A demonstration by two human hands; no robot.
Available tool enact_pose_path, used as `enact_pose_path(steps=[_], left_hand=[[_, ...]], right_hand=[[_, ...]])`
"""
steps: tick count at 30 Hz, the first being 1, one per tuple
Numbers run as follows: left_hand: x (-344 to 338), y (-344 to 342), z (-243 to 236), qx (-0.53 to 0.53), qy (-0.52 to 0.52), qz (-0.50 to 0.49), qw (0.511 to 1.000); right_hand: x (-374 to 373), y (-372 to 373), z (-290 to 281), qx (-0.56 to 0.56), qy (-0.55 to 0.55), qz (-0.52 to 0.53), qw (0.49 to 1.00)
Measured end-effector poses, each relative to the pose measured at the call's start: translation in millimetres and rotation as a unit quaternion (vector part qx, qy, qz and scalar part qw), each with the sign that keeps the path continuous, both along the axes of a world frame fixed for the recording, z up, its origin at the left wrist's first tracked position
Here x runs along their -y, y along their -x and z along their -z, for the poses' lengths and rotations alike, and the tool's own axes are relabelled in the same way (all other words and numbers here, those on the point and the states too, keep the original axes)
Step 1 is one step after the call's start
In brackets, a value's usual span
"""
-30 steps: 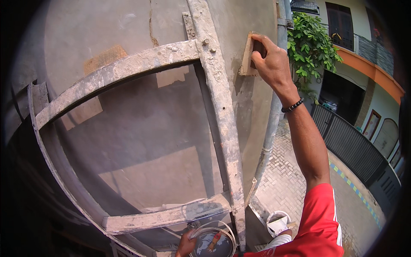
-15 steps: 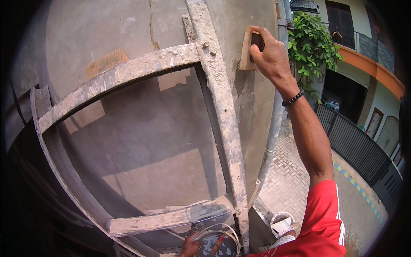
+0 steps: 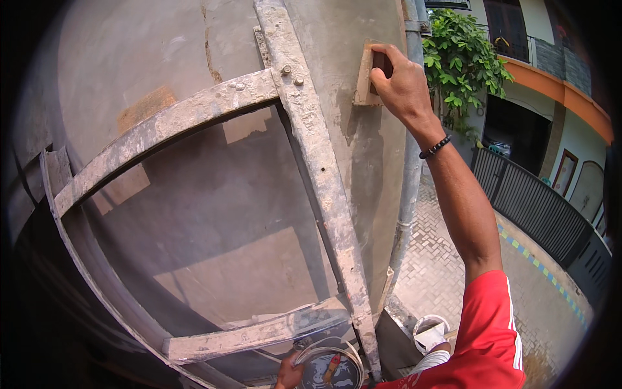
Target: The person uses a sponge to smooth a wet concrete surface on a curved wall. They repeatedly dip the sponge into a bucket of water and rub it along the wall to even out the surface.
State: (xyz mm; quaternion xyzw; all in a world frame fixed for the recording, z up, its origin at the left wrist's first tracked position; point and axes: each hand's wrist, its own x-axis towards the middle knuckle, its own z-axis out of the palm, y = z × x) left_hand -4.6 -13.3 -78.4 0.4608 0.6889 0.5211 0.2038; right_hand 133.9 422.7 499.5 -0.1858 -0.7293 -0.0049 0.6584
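Observation:
High on the right part of the grey plastered wall [image 3: 382,214], my right hand [image 3: 405,87] grips a plastering float [image 3: 363,81] by its dark handle. Its pale flat board is against the wall, with a darker, damp-looking strip beneath it. Low in the view, my left hand [image 3: 289,373] is closed at the left edge of a round bucket [image 3: 359,373], partly cut off by the frame's lower edge. Grey contents and a red-handled brush [image 3: 332,368] show inside the bucket. My left fingers are partly hidden.
A mortar-crusted scaffold frame [image 3: 324,155] stands between me and the wall. Right of the wall run a vertical grey pipe [image 3: 408,188] and a leafy tree [image 3: 457,65]. Well below are a white bucket [image 3: 431,327], paving [image 3: 427,259] and a dark gate [image 3: 538,207].
The whole view has shifted, so the scaffold and wall appear farther left. My right hand and the float have moved slightly nearer the pipe. My left hand stays at the bucket.

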Motion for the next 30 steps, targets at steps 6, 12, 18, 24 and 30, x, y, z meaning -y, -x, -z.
enact_pose_path(steps=[6,12,18,24,30], left_hand=[[1,-5,-31,0.037,0.036,-0.007,0.999],[6,-12,-47,0.064,0.049,-0.037,0.996],[-8,-14,-45,0.069,0.055,-0.018,0.996],[-8,-18,-87,0.110,0.089,-0.028,0.990],[-13,-24,-95,0.125,0.100,-0.018,0.987]], right_hand=[[13,63,82,0.044,-0.014,-0.060,0.997],[20,30,61,0.063,-0.054,-0.072,0.994],[-55,-6,-10,-0.015,0.018,0.041,0.999],[24,34,158,0.229,0.047,-0.093,0.968],[-52,-35,17,-0.002,-0.009,0.022,1.000]])
